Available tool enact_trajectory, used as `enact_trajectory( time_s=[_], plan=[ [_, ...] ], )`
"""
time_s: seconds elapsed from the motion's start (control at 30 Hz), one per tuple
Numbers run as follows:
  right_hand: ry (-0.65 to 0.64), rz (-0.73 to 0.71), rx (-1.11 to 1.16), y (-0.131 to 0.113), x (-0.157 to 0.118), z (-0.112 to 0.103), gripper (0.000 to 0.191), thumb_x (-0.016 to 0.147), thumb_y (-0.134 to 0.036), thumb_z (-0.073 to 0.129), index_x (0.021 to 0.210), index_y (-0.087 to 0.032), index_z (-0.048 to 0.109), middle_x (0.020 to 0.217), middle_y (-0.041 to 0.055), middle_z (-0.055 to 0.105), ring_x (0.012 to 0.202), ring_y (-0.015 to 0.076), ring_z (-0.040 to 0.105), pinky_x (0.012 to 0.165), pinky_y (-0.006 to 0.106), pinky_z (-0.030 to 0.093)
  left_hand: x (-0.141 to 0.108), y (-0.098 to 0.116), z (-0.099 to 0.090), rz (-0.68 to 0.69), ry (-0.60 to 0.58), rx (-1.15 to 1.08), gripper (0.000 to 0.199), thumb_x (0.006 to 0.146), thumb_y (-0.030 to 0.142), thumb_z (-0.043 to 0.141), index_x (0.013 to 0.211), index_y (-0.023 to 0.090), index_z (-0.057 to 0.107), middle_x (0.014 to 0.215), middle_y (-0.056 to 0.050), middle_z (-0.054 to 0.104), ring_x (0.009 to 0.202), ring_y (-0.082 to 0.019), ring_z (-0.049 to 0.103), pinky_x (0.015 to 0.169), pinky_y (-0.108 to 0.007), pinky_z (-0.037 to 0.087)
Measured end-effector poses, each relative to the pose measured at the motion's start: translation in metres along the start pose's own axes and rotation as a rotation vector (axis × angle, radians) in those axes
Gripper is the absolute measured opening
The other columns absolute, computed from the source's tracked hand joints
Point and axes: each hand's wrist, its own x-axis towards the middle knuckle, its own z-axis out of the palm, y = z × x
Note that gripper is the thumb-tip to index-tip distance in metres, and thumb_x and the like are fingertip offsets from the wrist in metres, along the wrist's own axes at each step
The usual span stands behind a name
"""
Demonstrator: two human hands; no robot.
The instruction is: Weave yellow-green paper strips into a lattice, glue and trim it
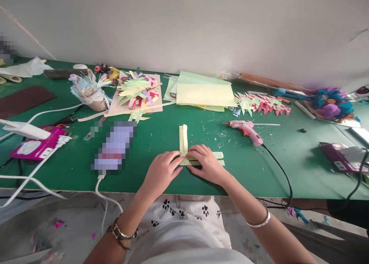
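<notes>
Pale yellow-green paper strips (183,135) lie crossed in an L shape on the green table, one pair pointing away from me and another pair to the right. My left hand (164,169) has its fingertips closed on the corner where the strips meet. From the other side my right hand (206,164) presses the same corner, with its fingers bent over the strips running right. The fingers partly hide the joint. To the right lies a pink glue gun (247,130) with a glue stick in its back end.
A phone (113,146) on a charging cable lies left of my hands. Behind are a heap of cut strips (138,89), yellow and green paper sheets (204,92) and woven paper pieces (263,103). Purple power strips (40,142) with cables sit at the sides.
</notes>
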Motion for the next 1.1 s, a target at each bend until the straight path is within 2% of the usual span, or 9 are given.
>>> enact_trajectory(
  time_s=[0.13, 0.3, 0.53, 0.7, 0.83, 1.0, 1.1],
  plan=[
    [0.000, -0.014, -0.015, 0.001, -0.001, 0.001, 0.020, 0.082, -0.028, 0.052, 0.101, -0.021, 0.055, 0.105, 0.0067, 0.055, 0.093, 0.0200, 0.047, 0.079, 0.035, 0.040, 0.006, -0.004, -0.002, 0.031, -0.023, -0.016, 0.014, 0.089, 0.024, 0.048, 0.096, 0.020, 0.059, 0.097, -0.002, 0.063, 0.087, -0.018, 0.056, 0.075, -0.033, 0.041],
    [0.004, -0.040, -0.053, 0.002, -0.002, 0.001, 0.019, 0.083, -0.028, 0.051, 0.100, -0.023, 0.057, 0.105, 0.0065, 0.054, 0.093, 0.0193, 0.047, 0.079, 0.034, 0.040, 0.012, -0.007, -0.007, 0.095, -0.037, 0.020, 0.016, 0.090, 0.024, 0.045, 0.093, 0.021, 0.060, 0.092, -0.001, 0.064, 0.084, -0.016, 0.057, 0.077, -0.032, 0.038],
    [0.012, -0.059, -0.099, 0.002, -0.003, 0.002, 0.015, 0.084, -0.028, 0.050, 0.094, -0.022, 0.059, 0.104, 0.0076, 0.052, 0.095, 0.0191, 0.048, 0.079, 0.034, 0.040, 0.014, -0.006, -0.007, 0.179, 0.057, 0.128, 0.024, 0.092, 0.016, 0.038, 0.088, 0.020, 0.062, 0.085, 0.000, 0.067, 0.078, -0.014, 0.059, 0.080, -0.032, 0.038],
    [0.073, -0.110, -0.185, 0.001, -0.003, 0.006, 0.015, 0.087, -0.026, 0.046, 0.089, -0.021, 0.060, 0.103, 0.0076, 0.054, 0.094, 0.0188, 0.050, 0.084, 0.036, 0.035, 0.013, -0.006, -0.006, 0.239, 0.082, 0.223, 0.024, 0.089, 0.013, 0.040, 0.084, 0.019, 0.062, 0.083, 0.000, 0.067, 0.076, -0.014, 0.060, 0.085, -0.034, 0.040],
    [0.084, -0.130, -0.244, -0.001, -0.002, 0.007, 0.018, 0.089, -0.022, 0.043, 0.087, -0.021, 0.060, 0.095, 0.0040, 0.058, 0.083, 0.0152, 0.052, 0.087, 0.037, 0.031, 0.013, -0.006, -0.005, 0.229, 0.100, 0.238, 0.026, 0.089, 0.013, 0.040, 0.082, 0.020, 0.063, 0.083, 0.000, 0.067, 0.076, -0.014, 0.060, 0.085, -0.034, 0.041],
    [0.099, -0.113, -0.301, 0.001, -0.009, 0.002, 0.015, 0.089, -0.022, 0.044, 0.093, -0.022, 0.058, 0.095, 0.0028, 0.060, 0.085, 0.0155, 0.054, 0.090, 0.038, 0.027, 0.012, -0.007, -0.003, 0.225, 0.110, 0.222, 0.027, 0.089, 0.011, 0.039, 0.083, 0.020, 0.063, 0.083, 0.000, 0.067, 0.076, -0.013, 0.060, 0.086, -0.035, 0.042],
    [0.122, -0.104, -0.354, 0.003, -0.015, -0.002, 0.018, 0.091, -0.019, 0.040, 0.088, -0.021, 0.058, 0.090, 0.0019, 0.061, 0.081, 0.0143, 0.054, 0.091, 0.038, 0.025, 0.012, -0.008, -0.002, 0.229, 0.116, 0.229, 0.027, 0.089, 0.009, 0.039, 0.082, 0.020, 0.062, 0.083, 0.000, 0.067, 0.076, -0.013, 0.060, 0.086, -0.034, 0.042]
  ],
)
